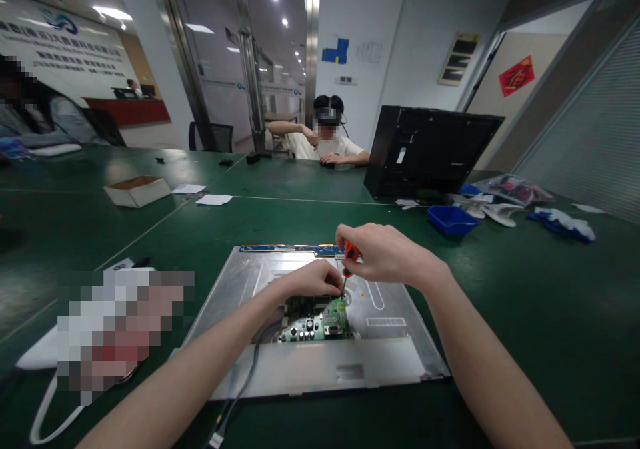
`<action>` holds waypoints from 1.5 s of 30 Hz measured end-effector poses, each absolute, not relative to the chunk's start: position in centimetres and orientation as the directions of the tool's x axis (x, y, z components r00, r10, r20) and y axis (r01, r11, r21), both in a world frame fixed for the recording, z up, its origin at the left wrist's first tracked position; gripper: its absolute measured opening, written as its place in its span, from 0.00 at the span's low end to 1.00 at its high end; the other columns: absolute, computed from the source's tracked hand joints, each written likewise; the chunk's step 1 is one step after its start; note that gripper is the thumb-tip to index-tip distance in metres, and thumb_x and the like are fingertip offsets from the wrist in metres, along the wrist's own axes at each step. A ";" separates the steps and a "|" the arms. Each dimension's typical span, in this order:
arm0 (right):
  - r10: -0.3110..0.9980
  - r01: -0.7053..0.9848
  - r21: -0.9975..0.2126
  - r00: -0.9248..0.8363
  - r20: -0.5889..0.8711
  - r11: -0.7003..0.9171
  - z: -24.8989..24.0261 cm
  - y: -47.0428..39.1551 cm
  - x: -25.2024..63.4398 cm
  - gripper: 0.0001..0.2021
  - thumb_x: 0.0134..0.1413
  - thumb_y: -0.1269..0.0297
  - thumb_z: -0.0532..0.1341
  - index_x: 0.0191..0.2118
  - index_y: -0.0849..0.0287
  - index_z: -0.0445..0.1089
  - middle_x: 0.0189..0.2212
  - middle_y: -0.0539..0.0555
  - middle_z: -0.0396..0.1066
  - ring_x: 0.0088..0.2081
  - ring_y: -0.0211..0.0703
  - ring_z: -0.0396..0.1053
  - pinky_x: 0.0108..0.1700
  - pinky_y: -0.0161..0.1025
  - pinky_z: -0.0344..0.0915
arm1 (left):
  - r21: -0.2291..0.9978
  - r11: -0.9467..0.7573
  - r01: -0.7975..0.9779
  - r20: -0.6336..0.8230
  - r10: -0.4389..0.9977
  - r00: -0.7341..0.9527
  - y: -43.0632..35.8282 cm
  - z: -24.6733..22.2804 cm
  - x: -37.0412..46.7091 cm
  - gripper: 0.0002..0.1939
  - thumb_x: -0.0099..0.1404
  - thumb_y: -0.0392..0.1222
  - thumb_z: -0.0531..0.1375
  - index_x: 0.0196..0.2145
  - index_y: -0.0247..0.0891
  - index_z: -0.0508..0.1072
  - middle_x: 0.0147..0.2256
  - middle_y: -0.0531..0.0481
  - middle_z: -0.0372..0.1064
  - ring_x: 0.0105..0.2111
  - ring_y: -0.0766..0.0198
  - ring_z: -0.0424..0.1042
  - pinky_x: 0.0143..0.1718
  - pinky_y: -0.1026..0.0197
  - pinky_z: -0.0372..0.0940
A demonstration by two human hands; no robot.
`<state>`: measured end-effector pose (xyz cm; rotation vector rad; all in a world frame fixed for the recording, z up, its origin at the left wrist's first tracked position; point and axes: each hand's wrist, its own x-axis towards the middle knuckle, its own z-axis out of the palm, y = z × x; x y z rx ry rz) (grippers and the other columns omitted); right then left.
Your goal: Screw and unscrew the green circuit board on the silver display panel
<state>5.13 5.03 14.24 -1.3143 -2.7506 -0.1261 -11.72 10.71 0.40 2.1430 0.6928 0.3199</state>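
A flat silver display panel [390, 362] lies on the table before me, with a green circuit board [325, 321] at its middle. From above, my right hand [385, 252] is closed around the orange and black handle of a screwdriver [352, 251]. Its thin shaft points down at the board's upper right corner. Beside that tip, my left hand [316, 277] has its fingers pinched together; whatever they hold is hidden. A blue strip board [285, 249] runs along the panel's far edge. Dark cables [253, 369] trail from the board over the near edge.
Right of the panel's far side stand a black monitor housing [435, 152], a blue tray [453, 221] and gloves [563, 224]. An open white box [137, 192] sits at left, above a white corded object [40, 349], partly blurred. Across the green table [525, 302] a person sits working.
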 end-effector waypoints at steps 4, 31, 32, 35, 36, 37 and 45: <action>0.784 0.792 0.070 -0.611 0.113 0.607 14.3 5.0 5.1 0.11 0.52 0.54 0.59 0.39 0.54 0.66 0.30 0.51 0.72 0.30 0.41 0.66 0.26 0.35 0.48 | 0.801 -0.486 0.349 -0.011 0.572 0.820 10.9 0.1 -11.8 0.06 0.55 0.34 0.60 0.31 0.32 0.76 0.28 0.50 0.74 0.29 0.63 0.71 0.31 0.66 0.61; 0.811 0.818 0.124 -0.573 0.113 0.561 14.4 5.1 5.0 0.10 0.55 0.55 0.56 0.35 0.54 0.67 0.26 0.51 0.71 0.29 0.41 0.66 0.25 0.36 0.46 | 0.806 -0.470 0.360 -0.022 0.584 0.811 10.6 0.6 -11.7 0.06 0.55 0.33 0.60 0.30 0.32 0.76 0.27 0.50 0.73 0.28 0.65 0.70 0.31 0.67 0.61; 0.803 0.809 0.101 -0.587 0.101 0.579 14.4 5.1 5.1 0.08 0.54 0.57 0.57 0.37 0.54 0.66 0.28 0.51 0.71 0.29 0.41 0.66 0.25 0.36 0.47 | 0.807 -0.469 0.359 -0.021 0.585 0.811 10.6 0.7 -11.7 0.06 0.55 0.33 0.60 0.30 0.32 0.77 0.27 0.50 0.73 0.28 0.65 0.70 0.31 0.67 0.61; 0.785 0.788 0.048 -0.616 0.068 0.614 14.5 5.0 5.2 0.10 0.50 0.60 0.60 0.39 0.54 0.65 0.30 0.50 0.71 0.30 0.40 0.67 0.26 0.35 0.49 | 0.810 -0.469 0.353 -0.019 0.580 0.814 10.5 0.8 -11.8 0.06 0.55 0.33 0.60 0.30 0.32 0.77 0.26 0.51 0.73 0.27 0.65 0.70 0.31 0.67 0.61; 0.791 0.793 0.055 -0.609 0.068 0.606 14.5 4.9 5.2 0.11 0.49 0.59 0.61 0.39 0.54 0.65 0.30 0.50 0.71 0.30 0.40 0.66 0.26 0.35 0.48 | 0.811 -0.468 0.350 -0.019 0.576 0.817 10.6 0.7 -11.8 0.06 0.55 0.33 0.60 0.30 0.32 0.77 0.27 0.51 0.73 0.27 0.65 0.70 0.31 0.67 0.61; 0.800 0.804 0.074 -0.594 0.077 0.590 14.5 4.9 5.1 0.11 0.50 0.56 0.61 0.38 0.54 0.65 0.29 0.50 0.71 0.29 0.40 0.66 0.25 0.35 0.48 | 0.813 -0.468 0.346 -0.018 0.575 0.818 10.6 0.6 -11.8 0.06 0.55 0.33 0.60 0.31 0.33 0.76 0.27 0.51 0.73 0.28 0.65 0.70 0.31 0.67 0.61; 0.809 0.815 0.116 -0.578 0.110 0.567 14.3 5.1 5.1 0.09 0.55 0.55 0.56 0.37 0.54 0.66 0.27 0.51 0.71 0.28 0.41 0.66 0.25 0.36 0.46 | 0.804 -0.479 0.352 -0.022 0.567 0.823 10.8 0.5 -11.8 0.06 0.55 0.33 0.59 0.30 0.32 0.76 0.26 0.51 0.72 0.27 0.65 0.69 0.31 0.67 0.61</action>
